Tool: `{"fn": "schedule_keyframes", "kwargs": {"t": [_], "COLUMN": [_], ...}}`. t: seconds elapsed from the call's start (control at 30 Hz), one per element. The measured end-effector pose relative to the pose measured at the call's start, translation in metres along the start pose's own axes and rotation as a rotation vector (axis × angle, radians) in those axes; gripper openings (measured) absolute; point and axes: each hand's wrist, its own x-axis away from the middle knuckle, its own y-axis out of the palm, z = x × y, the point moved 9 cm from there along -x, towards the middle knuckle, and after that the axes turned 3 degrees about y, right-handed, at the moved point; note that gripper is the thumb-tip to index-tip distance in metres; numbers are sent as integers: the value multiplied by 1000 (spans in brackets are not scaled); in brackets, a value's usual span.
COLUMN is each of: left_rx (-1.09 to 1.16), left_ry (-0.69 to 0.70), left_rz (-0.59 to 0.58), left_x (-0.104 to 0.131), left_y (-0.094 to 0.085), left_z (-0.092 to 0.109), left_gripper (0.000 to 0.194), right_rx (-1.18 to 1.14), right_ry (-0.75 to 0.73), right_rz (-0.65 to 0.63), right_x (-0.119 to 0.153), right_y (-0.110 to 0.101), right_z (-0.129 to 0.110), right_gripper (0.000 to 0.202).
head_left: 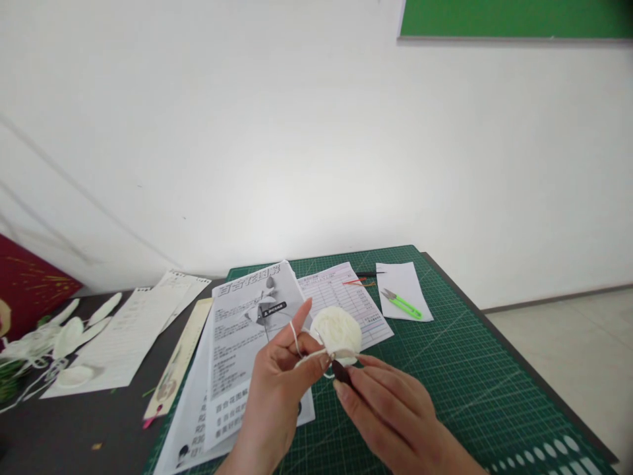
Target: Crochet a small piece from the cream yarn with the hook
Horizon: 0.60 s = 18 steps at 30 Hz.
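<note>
My left hand (pixel 284 373) pinches a small piece of white crochet work, with white yarn looped round its raised index finger. In my right hand (pixel 388 406) is a dark-handled crochet hook (pixel 341 373), its tip at the work between both hands. A ball of white yarn (pixel 337 328) sits just behind the fingertips. Part of the crochet piece is hidden by the fingers.
Printed sheets (pixel 235 336) lie on the green cutting mat (pixel 445 356). Green thread snips (pixel 403 304) rest on white paper (pixel 420 274) at the back right. White crocheted petals (pixel 69 336), loose yarn and a bookmark (pixel 180 356) are at the left.
</note>
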Motion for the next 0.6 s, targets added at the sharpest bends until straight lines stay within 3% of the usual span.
{"fn": "schedule_keyframes", "kwargs": {"t": [0.17, 0.27, 0.37, 0.6], "left_rx": [-376, -459, -468, -456], "left_ry": [353, 431, 454, 408], "left_rz": [88, 73, 37, -43], "left_x": [7, 7, 6, 2], "left_y": [-5, -3, 0, 5], "left_z": [22, 25, 26, 22], "left_gripper": [19, 29, 46, 50], "right_rx": [61, 22, -122, -269], "right_ry": [0, 91, 159, 283], "right_rz": [16, 11, 92, 109], "right_x": [1, 8, 14, 21], "right_y": [0, 7, 5, -2], "right_z": [-6, 2, 10, 23], "right_gripper": [25, 25, 30, 39]}}
